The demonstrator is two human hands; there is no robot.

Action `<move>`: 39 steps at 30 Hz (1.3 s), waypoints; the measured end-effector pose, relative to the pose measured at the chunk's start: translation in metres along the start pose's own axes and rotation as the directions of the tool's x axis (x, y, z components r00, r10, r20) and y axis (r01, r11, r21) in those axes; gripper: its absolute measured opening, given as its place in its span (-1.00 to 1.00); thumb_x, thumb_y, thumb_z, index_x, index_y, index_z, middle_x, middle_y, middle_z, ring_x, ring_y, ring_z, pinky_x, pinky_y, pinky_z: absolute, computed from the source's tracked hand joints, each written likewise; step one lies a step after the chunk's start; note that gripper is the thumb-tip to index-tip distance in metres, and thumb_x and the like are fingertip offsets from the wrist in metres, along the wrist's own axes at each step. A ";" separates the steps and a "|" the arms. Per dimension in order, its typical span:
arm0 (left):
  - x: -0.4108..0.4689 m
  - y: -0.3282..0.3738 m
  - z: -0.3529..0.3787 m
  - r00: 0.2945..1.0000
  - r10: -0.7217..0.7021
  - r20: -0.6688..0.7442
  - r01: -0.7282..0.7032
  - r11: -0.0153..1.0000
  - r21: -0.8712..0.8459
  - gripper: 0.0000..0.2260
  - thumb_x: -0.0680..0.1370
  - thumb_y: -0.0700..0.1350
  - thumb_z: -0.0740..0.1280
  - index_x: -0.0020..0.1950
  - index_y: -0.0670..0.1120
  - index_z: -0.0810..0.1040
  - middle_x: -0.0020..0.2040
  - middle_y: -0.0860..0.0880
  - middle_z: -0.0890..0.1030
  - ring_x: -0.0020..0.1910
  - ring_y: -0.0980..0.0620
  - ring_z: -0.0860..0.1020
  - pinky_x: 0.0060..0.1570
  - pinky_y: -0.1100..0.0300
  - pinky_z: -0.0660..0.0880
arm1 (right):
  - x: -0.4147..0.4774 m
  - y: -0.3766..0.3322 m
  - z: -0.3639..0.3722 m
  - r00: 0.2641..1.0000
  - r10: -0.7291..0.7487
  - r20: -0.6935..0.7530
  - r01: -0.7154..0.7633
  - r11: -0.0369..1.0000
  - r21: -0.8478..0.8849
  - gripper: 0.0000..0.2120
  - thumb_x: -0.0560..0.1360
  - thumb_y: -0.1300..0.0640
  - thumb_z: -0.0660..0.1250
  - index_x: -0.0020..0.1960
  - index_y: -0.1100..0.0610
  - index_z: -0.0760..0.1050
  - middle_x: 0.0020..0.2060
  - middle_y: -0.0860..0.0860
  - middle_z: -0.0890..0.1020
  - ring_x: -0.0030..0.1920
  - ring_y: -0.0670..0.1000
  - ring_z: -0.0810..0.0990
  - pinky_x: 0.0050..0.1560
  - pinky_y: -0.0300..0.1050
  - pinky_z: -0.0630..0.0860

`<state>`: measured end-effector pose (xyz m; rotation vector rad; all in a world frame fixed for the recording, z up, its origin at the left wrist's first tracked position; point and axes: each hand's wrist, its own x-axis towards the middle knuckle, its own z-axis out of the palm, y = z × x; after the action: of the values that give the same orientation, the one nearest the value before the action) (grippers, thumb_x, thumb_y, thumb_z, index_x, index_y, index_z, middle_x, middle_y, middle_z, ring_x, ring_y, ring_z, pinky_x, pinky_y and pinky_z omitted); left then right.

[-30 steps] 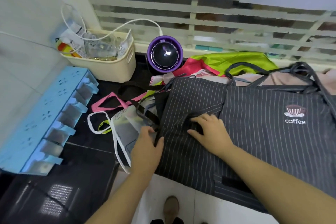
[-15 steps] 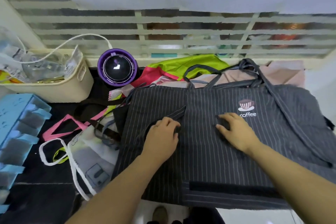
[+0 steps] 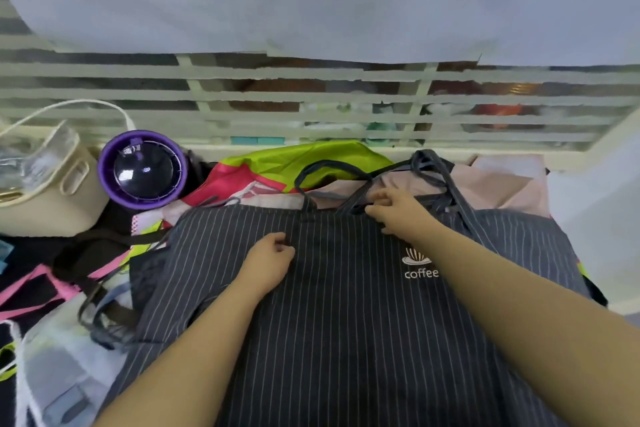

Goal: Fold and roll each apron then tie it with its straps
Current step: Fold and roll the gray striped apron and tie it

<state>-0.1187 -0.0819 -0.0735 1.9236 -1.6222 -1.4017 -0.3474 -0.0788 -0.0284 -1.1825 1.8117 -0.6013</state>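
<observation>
A: Where did we have the striped apron [image 3: 346, 329] at that moment?

B: It was spread flat in front of us, with its top hem away from us by the window slats [image 3: 311, 94] and its "coffee" logo [image 3: 417, 265] just beside our right forearm. It lay on a heap of other aprons. A lime-green one [image 3: 311, 156] and a red-pink one [image 3: 235, 184] showed behind the hem, and a beige cloth [image 3: 502, 184] lay at the far right.

A: And our hands?

B: Our right hand [image 3: 398, 213] was at the top hem, thumb and fingers nipped together on the cloth just where a dark strap crossed it. The straps [image 3: 429, 163] bunched beyond it toward the window, and the neck loop [image 3: 325, 166] curved over the green apron.

A: The left?

B: Our left hand [image 3: 273, 260] rested on the stripes nearer us, apart from the right. Its fingers were curled down onto the fabric — whether they nipped a fold or only lay there, we could not tell.

A: What else did we see?

B: A purple round device [image 3: 143, 170] stood at the left, just beside a cream basket [image 3: 52, 204] with a white cable [image 3: 69, 106] arching over it — and more straps and pale fabric lay by the apron's left edge.
</observation>
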 end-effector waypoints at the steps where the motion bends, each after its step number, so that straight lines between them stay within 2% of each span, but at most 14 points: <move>1: 0.006 0.003 0.002 0.997 -0.071 -0.004 0.070 0.990 -0.121 -0.57 0.61 -0.10 0.25 0.48 -0.09 0.30 0.26 -0.05 0.51 -0.03 0.07 0.51 0.00 0.13 0.52 | 0.009 -0.005 0.001 0.998 -0.002 0.058 0.006 0.998 -0.058 -0.72 0.55 0.14 0.31 0.24 0.16 0.47 0.05 0.06 0.53 -0.06 0.00 0.52 0.08 0.00 0.50; 5: 0.012 0.016 0.008 0.988 -0.144 0.053 0.154 0.915 -0.372 -0.58 0.62 -0.10 0.24 0.47 -0.05 0.29 0.23 -0.01 0.49 -0.19 0.13 0.47 -0.21 0.19 0.41 | 0.026 -0.023 0.009 0.987 -0.050 0.150 0.095 0.946 -0.311 -0.66 0.54 0.17 0.29 0.30 0.16 0.42 0.13 0.13 0.55 -0.03 0.03 0.51 -0.05 -0.15 0.43; 9: 0.022 0.023 0.017 0.997 0.041 -0.068 -0.068 0.882 -0.465 -0.65 0.60 -0.25 0.24 0.38 -0.09 0.39 0.29 -0.02 0.49 0.21 0.07 0.47 0.27 0.15 0.37 | 0.041 -0.023 0.011 0.985 -0.076 0.153 0.087 0.994 -0.065 -0.61 0.55 0.26 0.24 0.35 0.07 0.37 0.11 0.05 0.50 -0.07 -0.04 0.49 -0.23 -0.33 0.42; 13: 0.024 0.022 0.016 0.862 0.359 -0.358 -0.436 0.885 -0.162 -0.68 0.52 -0.36 0.26 0.18 -0.03 0.50 0.12 0.04 0.56 0.16 0.15 0.51 0.29 0.25 0.37 | 0.054 -0.023 0.011 0.986 -0.150 -0.066 0.163 0.946 0.279 -0.69 0.51 0.36 0.23 0.15 0.06 0.51 0.15 0.05 0.55 0.18 -0.01 0.50 0.15 -0.23 0.43; 15: 0.028 0.020 0.010 0.761 0.492 -0.423 -0.511 0.856 0.075 -0.70 0.49 -0.38 0.28 0.15 -0.09 0.55 0.07 0.04 0.55 0.10 0.15 0.50 0.19 0.43 0.33 | 0.058 -0.023 0.010 0.976 -0.194 -0.101 0.214 0.944 0.253 -0.72 0.50 0.38 0.23 0.10 0.10 0.54 0.06 0.04 0.59 0.16 0.00 0.54 0.19 -0.20 0.42; 17: 0.035 0.017 0.005 0.751 0.563 -0.346 -0.512 0.827 0.234 -0.72 0.48 -0.35 0.30 0.15 -0.13 0.56 0.08 0.02 0.53 0.11 0.08 0.49 0.18 0.42 0.31 | 0.061 -0.019 0.008 0.970 -0.241 0.009 0.241 0.970 -0.009 -0.73 0.50 0.34 0.24 0.12 0.12 0.56 0.06 0.02 0.61 0.13 -0.01 0.56 0.17 -0.22 0.43; 20: 0.042 0.017 0.006 0.866 0.455 -0.208 -0.370 0.862 0.347 -0.73 0.51 -0.20 0.33 0.21 -0.08 0.54 0.19 -0.02 0.49 0.17 -0.04 0.48 0.20 0.11 0.41 | 0.058 -0.010 0.004 0.955 -0.284 0.083 0.295 0.903 -0.311 -0.75 0.50 0.25 0.27 0.13 0.09 0.58 0.09 -0.01 0.63 0.12 -0.02 0.56 0.19 -0.12 0.48; 23: 0.031 0.024 0.013 0.844 0.438 -0.309 -0.326 0.877 0.353 -0.74 0.50 -0.18 0.33 0.19 -0.05 0.52 0.14 -0.01 0.46 0.07 -0.05 0.51 -0.01 -0.01 0.51 | 0.033 -0.001 -0.004 0.893 -0.427 -0.146 0.354 0.864 -0.358 -0.84 0.49 0.20 0.33 0.05 0.09 0.59 -0.05 -0.08 0.56 -0.03 -0.07 0.53 -0.01 -0.16 0.48; 27: 0.012 0.024 0.038 0.658 0.747 -0.095 -0.607 0.601 0.520 -0.81 0.49 -0.18 0.30 0.10 -0.07 0.55 0.01 -0.02 0.49 -0.04 -0.04 0.54 -0.07 0.00 0.54 | -0.014 0.037 -0.028 0.694 -0.471 -0.545 0.241 0.865 -0.441 -0.76 0.40 0.23 0.44 0.06 0.17 0.57 -0.04 0.02 0.53 -0.02 -0.01 0.47 -0.03 -0.13 0.37; 30: 0.005 0.027 0.061 0.637 0.731 0.246 -0.717 0.445 0.536 -0.64 0.55 -0.02 0.15 0.32 -0.02 0.47 0.28 -0.03 0.47 0.26 -0.05 0.47 0.25 -0.07 0.44 | -0.022 0.058 -0.048 0.780 -0.230 -0.581 -0.019 0.921 -0.390 -0.60 0.40 0.06 0.45 0.20 0.13 0.49 0.07 0.09 0.56 0.13 0.14 0.48 0.08 0.06 0.37; 32: 0.006 0.031 0.071 0.714 0.586 0.382 -0.681 0.457 0.571 -0.52 0.61 0.06 0.13 0.53 0.06 0.17 0.53 -0.03 0.16 0.52 -0.05 0.13 0.49 -0.09 0.11 | -0.019 0.059 -0.054 0.875 -0.102 -0.474 -0.128 0.894 -0.430 -0.54 0.40 -0.13 0.42 0.21 0.05 0.47 0.05 0.04 0.59 0.16 0.14 0.49 0.16 0.09 0.35; 34: 0.009 0.034 0.077 0.767 0.467 0.440 -0.634 0.441 0.636 -0.43 0.63 0.12 0.10 0.57 0.11 -0.10 0.57 0.02 -0.16 0.55 -0.02 -0.14 0.52 -0.07 -0.08 | -0.010 0.058 -0.058 0.928 -0.017 -0.372 -0.184 0.847 -0.499 -0.63 0.42 -0.22 0.36 0.09 0.00 0.51 -0.02 0.01 0.62 0.14 0.13 0.51 0.16 0.06 0.32; 37: 0.009 0.038 0.082 0.782 0.416 0.465 -0.617 0.406 0.675 -0.38 0.62 0.16 0.08 0.55 0.14 -0.23 0.55 0.03 -0.30 0.54 -0.03 -0.24 0.51 -0.11 -0.11 | 0.002 0.052 -0.064 0.948 0.066 -0.311 -0.198 0.887 -0.416 -0.78 0.49 -0.07 0.33 0.05 0.03 0.54 -0.08 -0.01 0.60 0.14 0.14 0.50 0.18 0.04 0.29; 39: 0.010 0.040 0.082 0.793 0.390 0.468 -0.603 0.394 0.694 -0.36 0.62 0.18 0.08 0.54 0.15 -0.27 0.54 0.03 -0.34 0.53 -0.04 -0.26 0.50 -0.14 -0.11 | 0.003 0.053 -0.063 0.901 -0.061 -0.430 -0.079 0.951 -0.300 -0.95 0.51 0.08 0.32 -0.02 0.00 0.50 -0.19 -0.07 0.52 0.06 0.13 0.53 0.17 0.08 0.34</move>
<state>-0.2087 -0.0742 -0.0910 1.3059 -3.0541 -0.6072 -0.4273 -0.0629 -0.0380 -1.3198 2.3613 -0.6261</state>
